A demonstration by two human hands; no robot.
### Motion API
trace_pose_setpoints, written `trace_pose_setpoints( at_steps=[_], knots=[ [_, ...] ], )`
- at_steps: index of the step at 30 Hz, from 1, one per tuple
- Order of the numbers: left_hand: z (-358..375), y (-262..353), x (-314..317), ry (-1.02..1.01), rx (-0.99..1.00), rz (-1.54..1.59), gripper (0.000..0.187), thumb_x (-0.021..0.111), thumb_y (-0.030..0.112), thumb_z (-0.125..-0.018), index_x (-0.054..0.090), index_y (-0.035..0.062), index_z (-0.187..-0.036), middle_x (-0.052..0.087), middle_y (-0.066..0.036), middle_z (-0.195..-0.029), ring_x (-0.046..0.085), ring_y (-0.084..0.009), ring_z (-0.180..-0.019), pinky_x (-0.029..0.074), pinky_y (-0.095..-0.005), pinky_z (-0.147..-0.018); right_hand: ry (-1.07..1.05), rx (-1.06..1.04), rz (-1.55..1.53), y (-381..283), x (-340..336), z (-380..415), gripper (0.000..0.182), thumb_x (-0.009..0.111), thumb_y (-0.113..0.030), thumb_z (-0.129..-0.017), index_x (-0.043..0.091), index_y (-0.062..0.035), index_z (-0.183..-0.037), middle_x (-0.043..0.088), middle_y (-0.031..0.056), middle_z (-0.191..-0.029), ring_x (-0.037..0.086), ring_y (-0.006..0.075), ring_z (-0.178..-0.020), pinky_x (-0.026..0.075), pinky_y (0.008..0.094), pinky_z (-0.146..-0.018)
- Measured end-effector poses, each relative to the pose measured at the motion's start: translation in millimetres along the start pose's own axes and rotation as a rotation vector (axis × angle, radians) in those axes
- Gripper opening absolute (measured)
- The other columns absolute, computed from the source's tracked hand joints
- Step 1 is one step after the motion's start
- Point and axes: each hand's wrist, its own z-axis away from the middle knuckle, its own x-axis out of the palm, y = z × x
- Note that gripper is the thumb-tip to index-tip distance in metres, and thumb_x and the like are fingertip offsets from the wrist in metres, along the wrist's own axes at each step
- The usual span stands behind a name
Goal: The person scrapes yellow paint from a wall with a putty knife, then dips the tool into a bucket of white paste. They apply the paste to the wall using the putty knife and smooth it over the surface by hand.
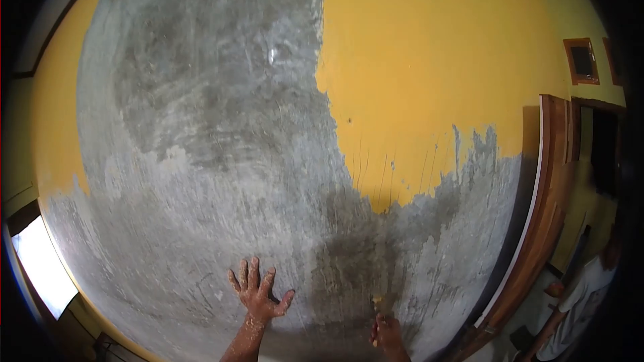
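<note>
A large wall fills most of the view, its yellow paint bordering a wide patch of bare grey plaster. My left hand lies spread against the grey plaster at lower centre, fingers pointing up and specked with pale bits. Lower and to the right, my right hand is closed around a small tool with a yellowish handle. Its working end is too small to make out. Around the tool the plaster looks darker, as if damp. Thin vertical scratches mark the yellow paint above.
At the right, a wooden door frame or panel stands beside the wall. A person in a light shirt is at the lower right edge. A bright opening shows at the lower left. Small framed vents sit high on the right.
</note>
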Motion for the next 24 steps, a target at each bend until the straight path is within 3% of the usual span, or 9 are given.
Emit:
trace_pose_setpoints(
  at_steps=[1,3,5,6,10,14,17,20,24],
  knots=[
    [-1.5,0.7,-0.7,0.012,0.009,-0.005,0.072,0.062,0.061,-0.084,0.057,0.0163,-0.139,0.044,-0.023,-0.150,0.034,-0.0415,-0.144,0.008,-0.0611,-0.118,0.039,0.015,0.097,-8.7,3.1,0.4,0.038,0.055,-0.039,-0.102,0.056,-0.0073,-0.080,0.050,-0.0006,-0.055,0.051,0.0106,-0.046,0.039,0.0292,-0.041],
    [-4.1,1.8,-0.5,0.001,-0.002,0.020,0.072,0.062,0.061,-0.084,0.057,0.0164,-0.140,0.044,-0.023,-0.150,0.033,-0.0417,-0.144,0.007,-0.0600,-0.118,0.105,-0.117,0.303,-55.1,15.6,-6.5,0.042,0.057,-0.039,-0.101,0.056,-0.0071,-0.074,0.050,0.0006,-0.049,0.049,0.0124,-0.037,0.036,0.0293,-0.036],
    [-3.6,2.4,0.7,-0.024,-0.010,0.062,0.072,0.062,0.061,-0.084,0.056,0.0166,-0.141,0.044,-0.023,-0.150,0.033,-0.0419,-0.144,0.007,-0.0589,-0.118,0.092,-0.162,0.302,-110.6,28.3,-19.7,0.038,0.058,-0.041,-0.101,0.056,-0.0073,-0.085,0.050,-0.0007,-0.049,0.048,0.0104,-0.038,0.035,0.0274,-0.036],
    [-2.7,2.3,2.6,0.011,-0.022,0.058,0.071,0.062,0.061,-0.084,0.057,0.0180,-0.140,0.044,-0.021,-0.151,0.032,-0.0414,-0.145,0.006,-0.0596,-0.119,0.025,-0.140,0.260,-140.4,32.2,-24.2,0.045,0.059,-0.053,-0.097,0.059,-0.0077,-0.102,0.048,-0.0050,-0.058,0.045,0.0065,-0.046,0.036,0.0270,-0.041],
    [3.9,-3.1,7.2,0.029,-0.018,0.054,0.072,0.060,0.062,-0.085,0.055,0.0186,-0.142,0.041,-0.021,-0.153,0.029,-0.0419,-0.146,0.002,-0.0570,-0.119,0.030,-0.256,0.342,-232.4,61.5,-42.3,0.042,0.058,-0.047,-0.099,0.054,-0.0067,-0.112,0.047,-0.0043,-0.060,0.043,0.0062,-0.048,0.034,0.0264,-0.043],
    [11.4,-10.9,7.6,0.013,-0.025,0.054,0.071,0.062,0.063,-0.083,0.058,0.0193,-0.138,0.041,-0.019,-0.154,0.029,-0.0410,-0.146,0.008,-0.0597,-0.118,0.119,-0.224,0.438,-242.4,62.9,-33.8,0.043,0.057,-0.043,-0.100,0.049,-0.0060,-0.121,0.048,-0.0038,-0.061,0.041,0.0061,-0.048,0.032,0.0267,-0.041],
    [14.1,-12.0,8.2,0.021,-0.036,0.088,0.070,0.063,0.064,-0.082,0.061,0.0181,-0.134,0.045,-0.018,-0.152,0.032,-0.0401,-0.145,0.011,-0.0601,-0.118,0.233,-0.257,0.563,-242.0,70.9,-23.7,0.054,0.056,-0.041,-0.101,0.040,-0.0054,-0.139,0.056,0.0022,-0.071,0.047,0.0104,-0.054,0.041,0.0294,-0.049],
    [11.4,-14.1,7.9,0.042,-0.029,0.124,0.067,0.062,0.064,-0.082,0.064,0.0171,-0.131,0.047,-0.017,-0.150,0.033,-0.0389,-0.145,0.011,-0.0579,-0.119,0.297,-0.610,0.762,-244.0,78.6,-35.0,0.059,0.054,-0.036,-0.103,0.033,-0.0093,-0.152,0.070,0.0153,-0.098,0.066,0.0181,-0.078,0.052,0.0362,-0.069],
    [14.9,-16.4,6.4,0.032,-0.035,0.137,0.064,0.061,0.063,-0.083,0.066,0.0181,-0.128,0.049,-0.017,-0.149,0.034,-0.0388,-0.144,0.010,-0.0555,-0.120,0.358,-0.630,0.914,-227.9,85.9,-36.7,0.050,0.051,-0.034,-0.104,0.042,-0.0182,-0.151,0.058,0.0212,-0.137,0.057,0.0328,-0.125,0.050,0.0369,-0.093]
  ],
)
